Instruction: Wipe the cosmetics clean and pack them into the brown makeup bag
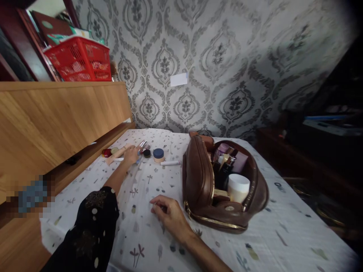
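My left hand (131, 155) reaches down among small cosmetics at the far left of the bed. Its fingers are bent beside a shiny silver item (143, 144); what they grip is too small to make out. Near it lie a pale pink tube (117, 154), a dark red item (106, 153), a small black pot (146, 153), a blue-lidded jar (159, 155) and a white pen-like tube (170, 163). My right hand (168, 215) rests half curled on the sheet, left of an open brown makeup bag (198, 177). No object shows in its fingers.
Inside the bag stand a white-lidded jar (238, 186), a purple box (241, 161) and several bottles. A wooden headboard (65, 121) runs along the left, with a red basket (87, 60) on top. Patterned wallpaper (193, 56) covers the wall behind; dark furniture (283, 155) stands at right.
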`<state>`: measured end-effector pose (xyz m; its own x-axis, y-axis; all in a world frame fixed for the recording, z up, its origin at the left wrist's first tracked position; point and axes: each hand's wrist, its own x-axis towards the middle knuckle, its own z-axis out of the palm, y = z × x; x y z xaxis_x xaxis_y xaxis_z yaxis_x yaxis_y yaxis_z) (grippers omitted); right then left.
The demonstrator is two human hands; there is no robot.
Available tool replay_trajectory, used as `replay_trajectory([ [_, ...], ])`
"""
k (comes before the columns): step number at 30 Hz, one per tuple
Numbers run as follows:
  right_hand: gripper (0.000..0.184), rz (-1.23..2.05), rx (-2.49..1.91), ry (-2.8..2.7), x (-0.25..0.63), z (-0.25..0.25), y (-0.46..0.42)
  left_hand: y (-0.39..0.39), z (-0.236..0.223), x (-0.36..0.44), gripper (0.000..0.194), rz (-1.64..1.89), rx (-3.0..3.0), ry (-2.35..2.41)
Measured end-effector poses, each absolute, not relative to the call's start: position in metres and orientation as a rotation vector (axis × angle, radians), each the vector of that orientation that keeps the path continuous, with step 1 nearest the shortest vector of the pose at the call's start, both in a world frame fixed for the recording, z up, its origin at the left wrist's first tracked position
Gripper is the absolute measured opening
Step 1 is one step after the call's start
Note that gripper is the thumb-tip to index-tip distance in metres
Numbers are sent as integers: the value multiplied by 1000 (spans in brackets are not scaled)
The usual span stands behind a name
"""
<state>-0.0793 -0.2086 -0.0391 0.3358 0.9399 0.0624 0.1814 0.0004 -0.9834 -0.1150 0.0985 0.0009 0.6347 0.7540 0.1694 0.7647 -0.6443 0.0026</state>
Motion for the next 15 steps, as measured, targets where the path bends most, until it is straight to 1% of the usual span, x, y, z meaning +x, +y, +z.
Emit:
replay_trajectory([
  [2, 19, 835, -1472, -1101, -80, -38, -208, 99, -3, -111, 53, -246, -2766, -1304],
  [12, 20, 841, -1449, -1115, -80, -43, -207, 82, -10, -92, 28, -370, -2791, -1256],
  [15, 20, 855, -1441, -1127, -80, -44, -206, 78, -9, -87, 31, -372, -2813, -1279],
])
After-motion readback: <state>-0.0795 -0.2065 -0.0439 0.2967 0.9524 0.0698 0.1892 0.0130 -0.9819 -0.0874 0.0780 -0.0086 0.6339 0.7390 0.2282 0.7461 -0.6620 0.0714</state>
